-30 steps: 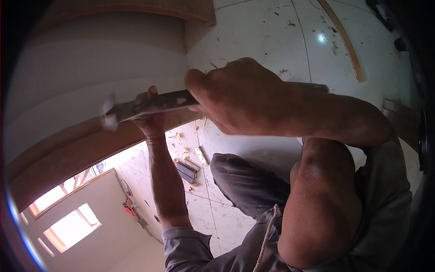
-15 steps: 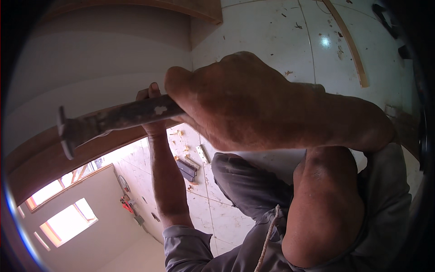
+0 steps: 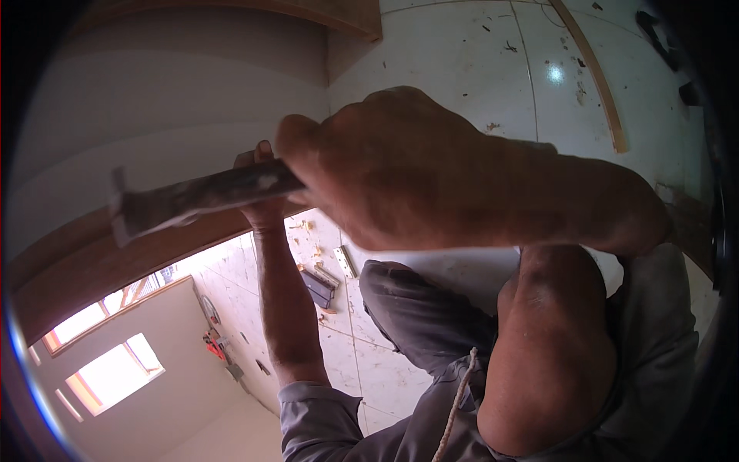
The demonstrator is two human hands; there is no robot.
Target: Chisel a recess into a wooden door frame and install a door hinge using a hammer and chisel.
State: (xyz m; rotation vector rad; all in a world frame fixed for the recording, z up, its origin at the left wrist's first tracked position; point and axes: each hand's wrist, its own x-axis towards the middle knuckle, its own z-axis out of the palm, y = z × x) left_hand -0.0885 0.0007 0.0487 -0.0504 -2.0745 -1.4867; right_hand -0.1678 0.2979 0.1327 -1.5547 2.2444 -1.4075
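Observation:
My right hand point(image 3: 400, 169) is closed around the handle of a hammer point(image 3: 204, 196), held sideways across the view with its slightly blurred head at the left. Behind the handle, my left hand point(image 3: 264, 208) is at a long brown wooden frame piece point(image 3: 92, 269). A thumb and part of a finger show above the handle, bent together. The hammer and my right hand hide the rest, so what the left fingers grip cannot be made out. The hammer head appears in front of the wood; whether it touches is unclear.
On the pale tiled floor lie a metal hinge point(image 3: 344, 262), a dark block-shaped object point(image 3: 317, 289) and wood shavings point(image 3: 302, 225). A wooden strip point(image 3: 593, 69) lies at the far right. My bent knee point(image 3: 550, 362) is close below my right forearm. Red tools point(image 3: 214, 346) sit by the far wall.
The hammer head has shifted slightly right and up, and looks more blurred. My right hand has moved slightly with it. My left hand stays nearly in place.

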